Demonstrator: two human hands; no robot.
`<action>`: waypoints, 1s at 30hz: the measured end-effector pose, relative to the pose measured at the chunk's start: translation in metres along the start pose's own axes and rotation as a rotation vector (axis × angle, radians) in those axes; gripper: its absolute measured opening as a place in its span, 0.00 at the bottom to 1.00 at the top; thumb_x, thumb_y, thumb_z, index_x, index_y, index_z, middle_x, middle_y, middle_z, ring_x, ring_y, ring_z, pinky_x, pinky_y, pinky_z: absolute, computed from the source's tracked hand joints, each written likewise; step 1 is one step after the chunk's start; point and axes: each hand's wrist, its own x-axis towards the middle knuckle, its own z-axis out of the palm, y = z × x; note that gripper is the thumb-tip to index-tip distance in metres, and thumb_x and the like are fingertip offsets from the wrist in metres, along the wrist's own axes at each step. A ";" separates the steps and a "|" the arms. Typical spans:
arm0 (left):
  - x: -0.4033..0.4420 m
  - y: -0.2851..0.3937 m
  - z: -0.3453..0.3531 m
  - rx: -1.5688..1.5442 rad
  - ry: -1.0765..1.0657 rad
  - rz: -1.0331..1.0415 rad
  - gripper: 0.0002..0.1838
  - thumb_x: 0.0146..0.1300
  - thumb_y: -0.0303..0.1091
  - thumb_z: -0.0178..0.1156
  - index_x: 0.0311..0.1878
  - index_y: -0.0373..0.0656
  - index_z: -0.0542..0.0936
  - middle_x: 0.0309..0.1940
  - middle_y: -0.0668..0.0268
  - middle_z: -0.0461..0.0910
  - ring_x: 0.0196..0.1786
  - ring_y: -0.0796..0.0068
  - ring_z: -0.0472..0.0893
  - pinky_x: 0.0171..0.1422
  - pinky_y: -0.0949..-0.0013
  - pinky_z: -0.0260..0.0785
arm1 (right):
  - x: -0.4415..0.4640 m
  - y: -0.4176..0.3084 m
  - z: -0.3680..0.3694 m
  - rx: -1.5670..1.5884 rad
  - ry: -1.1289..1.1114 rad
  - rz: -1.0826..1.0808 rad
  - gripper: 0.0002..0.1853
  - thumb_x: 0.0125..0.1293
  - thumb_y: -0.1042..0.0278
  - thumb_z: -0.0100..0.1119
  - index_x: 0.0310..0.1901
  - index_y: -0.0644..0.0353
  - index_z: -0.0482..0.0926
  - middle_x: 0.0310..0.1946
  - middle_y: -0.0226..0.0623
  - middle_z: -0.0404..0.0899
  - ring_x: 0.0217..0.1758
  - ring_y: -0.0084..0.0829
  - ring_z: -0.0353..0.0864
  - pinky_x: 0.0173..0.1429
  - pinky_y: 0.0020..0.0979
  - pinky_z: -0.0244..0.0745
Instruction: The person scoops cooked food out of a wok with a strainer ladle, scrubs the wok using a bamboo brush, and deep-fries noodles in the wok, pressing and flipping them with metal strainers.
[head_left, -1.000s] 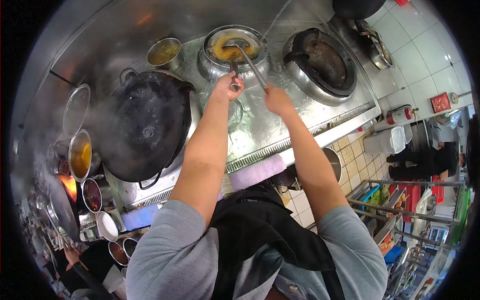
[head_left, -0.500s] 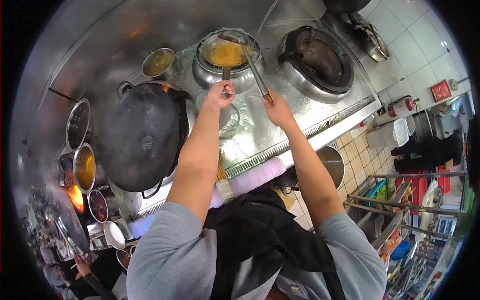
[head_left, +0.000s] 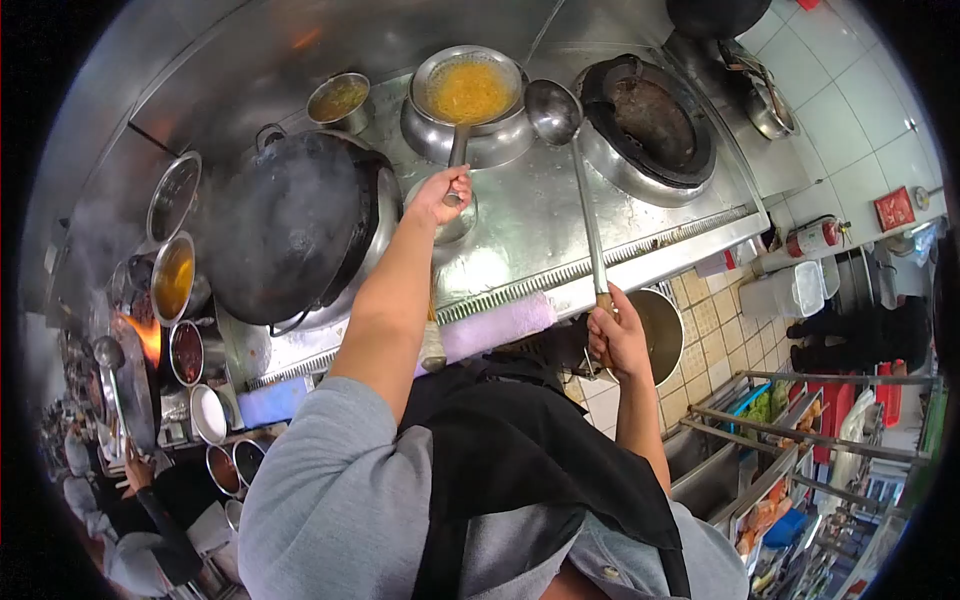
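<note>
My left hand (head_left: 440, 195) is closed around the handle of a strainer (head_left: 459, 148). Its round basket, with yellow food (head_left: 468, 92) in it, rests over a round metal stand or pot (head_left: 425, 138) at the back of the stove; I cannot tell which. Farther right, my right hand (head_left: 622, 335) grips the lower end of a long-handled ladle (head_left: 556, 112). The ladle's bowl is just right of the strainer, apart from it, and its handle slopes down over the stove's front edge.
A steaming black wok (head_left: 290, 230) stands at left, with a small pot (head_left: 340, 102) behind it. Right of the ladle is a blackened burner ring (head_left: 690, 160). A rolled towel (head_left: 497, 331) lies along the front edge. Flames (head_left: 145, 338) and a co-worker's hand (head_left: 138, 470) show far left.
My right hand has drawn back toward me and right, taking the ladle's bowl off the strainer. My left hand keeps its hold, and the yellow food now shows fully.
</note>
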 end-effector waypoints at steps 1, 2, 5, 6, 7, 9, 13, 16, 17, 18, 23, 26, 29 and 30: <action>-0.014 -0.008 0.006 -0.002 0.006 0.006 0.06 0.59 0.26 0.49 0.28 0.42 0.64 0.16 0.74 0.62 0.16 0.86 0.63 0.20 0.81 0.57 | -0.007 -0.001 -0.005 0.027 -0.009 -0.007 0.29 0.62 0.75 0.48 0.64 0.57 0.50 0.19 0.29 0.62 0.15 0.19 0.60 0.18 0.20 0.58; -0.028 -0.014 0.014 -0.043 -0.020 0.003 0.06 0.59 0.25 0.49 0.28 0.42 0.65 0.16 0.74 0.62 0.16 0.86 0.63 0.20 0.81 0.57 | -0.015 -0.001 -0.008 0.009 0.042 -0.012 0.28 0.62 0.75 0.48 0.63 0.56 0.52 0.19 0.29 0.62 0.13 0.18 0.58 0.16 0.19 0.56; -0.081 -0.043 0.041 -0.102 -0.017 0.001 0.05 0.59 0.25 0.49 0.28 0.41 0.65 0.17 0.74 0.63 0.16 0.86 0.64 0.20 0.81 0.57 | -0.026 -0.004 -0.031 -0.051 0.008 -0.046 0.27 0.62 0.75 0.46 0.63 0.56 0.52 0.19 0.29 0.63 0.13 0.18 0.59 0.16 0.19 0.57; -0.098 -0.053 0.047 -0.117 -0.002 0.007 0.05 0.59 0.25 0.49 0.28 0.41 0.66 0.17 0.73 0.63 0.16 0.86 0.64 0.20 0.81 0.58 | -0.030 -0.012 -0.032 -0.025 0.003 -0.029 0.30 0.61 0.76 0.48 0.64 0.60 0.50 0.20 0.30 0.64 0.15 0.17 0.61 0.18 0.18 0.57; -0.116 -0.064 0.051 -0.126 0.008 0.022 0.05 0.59 0.25 0.49 0.28 0.41 0.66 0.17 0.73 0.63 0.16 0.86 0.64 0.20 0.81 0.58 | -0.031 -0.019 -0.031 -0.030 -0.014 -0.020 0.30 0.61 0.76 0.48 0.64 0.60 0.50 0.20 0.30 0.64 0.15 0.17 0.61 0.18 0.18 0.57; -0.150 -0.087 0.053 -0.247 0.098 -0.014 0.07 0.60 0.26 0.50 0.40 0.36 0.66 0.19 0.72 0.65 0.18 0.86 0.65 0.20 0.81 0.57 | -0.025 -0.029 -0.027 -0.193 0.030 -0.053 0.29 0.61 0.76 0.48 0.63 0.63 0.51 0.19 0.29 0.65 0.14 0.17 0.62 0.16 0.17 0.57; -0.188 -0.133 0.027 -0.253 0.155 0.031 0.06 0.60 0.26 0.50 0.38 0.37 0.66 0.19 0.72 0.65 0.18 0.86 0.65 0.19 0.82 0.57 | 0.020 -0.054 -0.011 -0.561 0.020 -0.136 0.27 0.60 0.72 0.49 0.61 0.66 0.56 0.17 0.27 0.67 0.11 0.17 0.63 0.12 0.20 0.54; -0.190 -0.166 -0.008 -0.270 0.203 0.042 0.06 0.60 0.27 0.51 0.39 0.40 0.66 0.20 0.72 0.66 0.18 0.86 0.65 0.19 0.83 0.57 | 0.091 -0.071 0.008 -0.590 -0.067 -0.242 0.22 0.59 0.71 0.49 0.55 0.66 0.62 0.17 0.30 0.68 0.11 0.19 0.63 0.13 0.22 0.57; -0.188 -0.179 -0.022 -0.276 0.209 0.033 0.06 0.60 0.28 0.50 0.40 0.41 0.66 0.20 0.72 0.66 0.18 0.86 0.65 0.19 0.82 0.57 | 0.121 -0.069 0.017 -0.617 -0.103 -0.319 0.18 0.60 0.70 0.48 0.52 0.64 0.65 0.17 0.31 0.69 0.10 0.21 0.65 0.13 0.25 0.58; -0.185 -0.187 -0.032 -0.281 0.211 0.025 0.07 0.61 0.30 0.50 0.41 0.42 0.66 0.20 0.72 0.66 0.18 0.86 0.65 0.19 0.82 0.57 | 0.154 -0.059 0.027 -0.719 -0.052 -0.370 0.15 0.60 0.70 0.48 0.48 0.65 0.66 0.18 0.33 0.70 0.11 0.22 0.66 0.15 0.27 0.60; -0.174 -0.201 -0.039 -0.211 0.208 0.070 0.11 0.63 0.39 0.47 0.43 0.42 0.66 0.22 0.70 0.68 0.20 0.83 0.67 0.20 0.78 0.62 | 0.264 -0.037 0.082 -0.365 -0.052 0.009 0.04 0.61 0.72 0.43 0.32 0.62 0.66 0.17 0.31 0.67 0.15 0.22 0.66 0.20 0.28 0.66; -0.164 -0.191 -0.033 -0.297 0.406 0.025 0.12 0.64 0.41 0.45 0.42 0.42 0.67 0.23 0.66 0.70 0.19 0.82 0.68 0.20 0.77 0.65 | 0.273 -0.054 0.079 0.589 -0.376 0.470 0.05 0.60 0.74 0.41 0.27 0.61 0.63 0.15 0.28 0.63 0.15 0.20 0.64 0.21 0.25 0.66; -0.156 -0.178 -0.051 -0.426 0.114 0.017 0.12 0.64 0.42 0.44 0.39 0.42 0.67 0.22 0.67 0.69 0.18 0.83 0.66 0.19 0.78 0.63 | 0.231 -0.063 0.092 0.995 -0.544 0.578 0.06 0.60 0.77 0.40 0.25 0.62 0.60 0.15 0.27 0.61 0.16 0.18 0.64 0.21 0.20 0.63; -0.155 -0.170 -0.047 -0.449 0.119 -0.002 0.12 0.65 0.42 0.44 0.38 0.42 0.66 0.21 0.69 0.67 0.16 0.83 0.65 0.18 0.79 0.61 | 0.213 -0.066 0.096 1.023 -0.563 0.561 0.04 0.59 0.77 0.41 0.27 0.64 0.61 0.16 0.27 0.61 0.16 0.18 0.64 0.22 0.20 0.64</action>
